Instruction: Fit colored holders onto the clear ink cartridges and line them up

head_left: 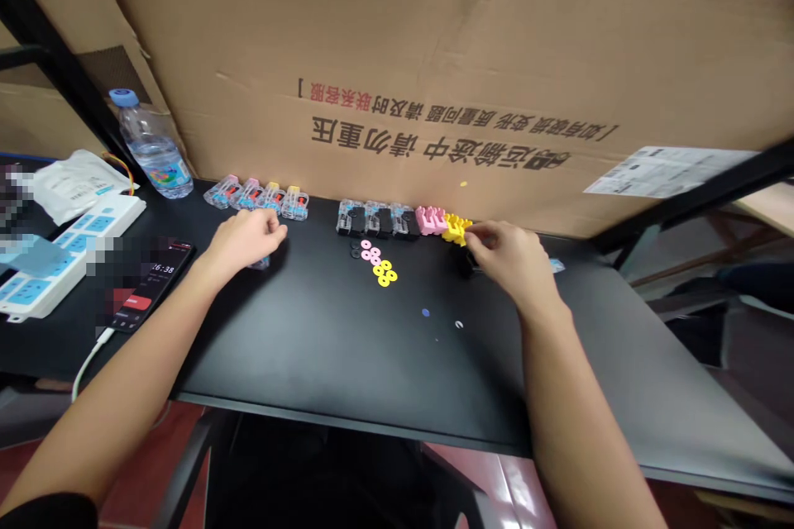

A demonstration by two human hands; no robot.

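My left hand (248,233) is closed with its fingers curled, low over the left part of the table. A bit of a clear plastic piece (260,263) shows beneath it; whether the fingers grip anything is hidden. To its upper left stands a row of clear plastic assemblies (273,198) with red and blue insides and pink or yellow tops. At the right, my right hand (509,260) pinches thumb and forefinger at the end of a yellow plastic part (456,228). Beside that sit pink plastic parts (430,220) and clear-and-black housings (377,219). Black parts (466,262) lie partly under this hand.
Yellow rings (385,273), pink rings (370,253) and black rings (356,250) lie mid-table. A blue disc (425,312) is nearer me. Left are a water bottle (158,150), power strip (74,252) and phone (152,285). A cardboard sheet (397,41) walls the back.
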